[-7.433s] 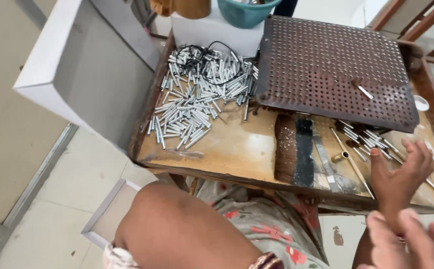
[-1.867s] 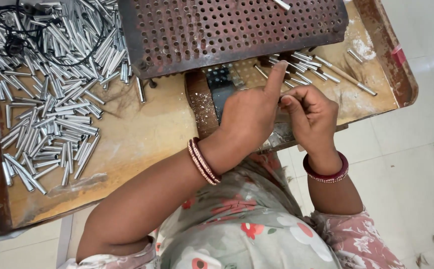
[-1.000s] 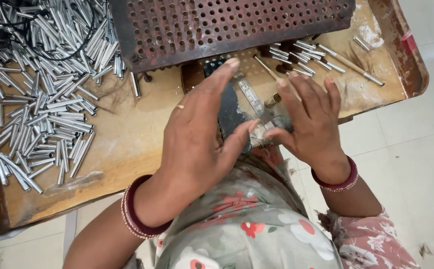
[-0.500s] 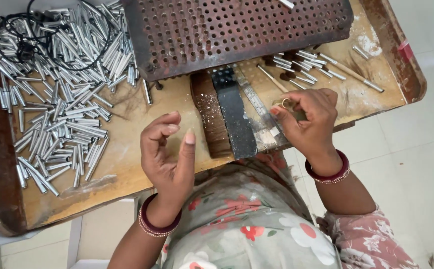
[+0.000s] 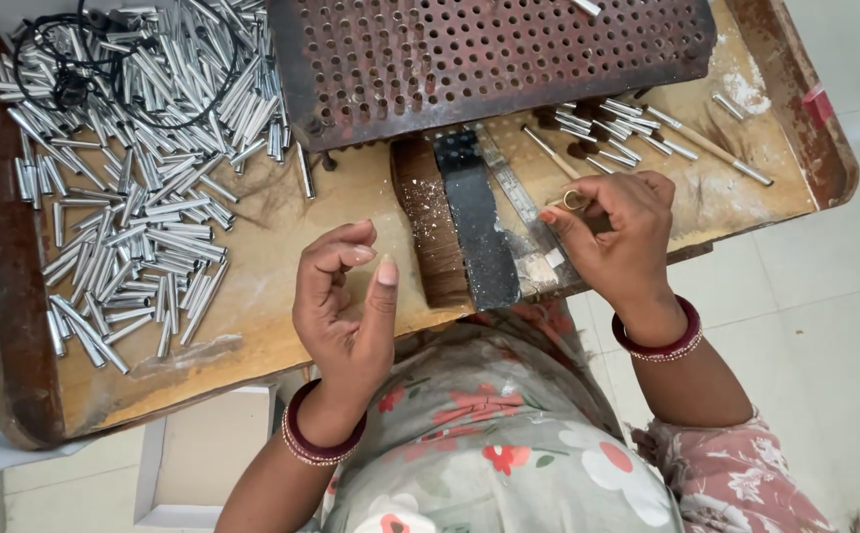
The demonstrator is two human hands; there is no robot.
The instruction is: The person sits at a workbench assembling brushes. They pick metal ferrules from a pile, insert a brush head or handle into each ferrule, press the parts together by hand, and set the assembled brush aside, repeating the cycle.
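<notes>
Right hand (image 5: 622, 237) grip pinching small brass ring (image 5: 574, 200), above right of tabletop (image 5: 252, 296). Left hand (image 5: 346, 301) empty, fingers loosely curled apart. Keep your pinch light; steady ring before dark block (image 5: 474, 227).

perforated metal plate (image 5: 489, 49) cut off at top, small ring (image 5: 575, 200) half hidden by fingers (image 5: 588, 212)

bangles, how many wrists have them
2. A dark red bangle circles the left hand's wrist; another bangle circles the right hand's wrist.
</notes>
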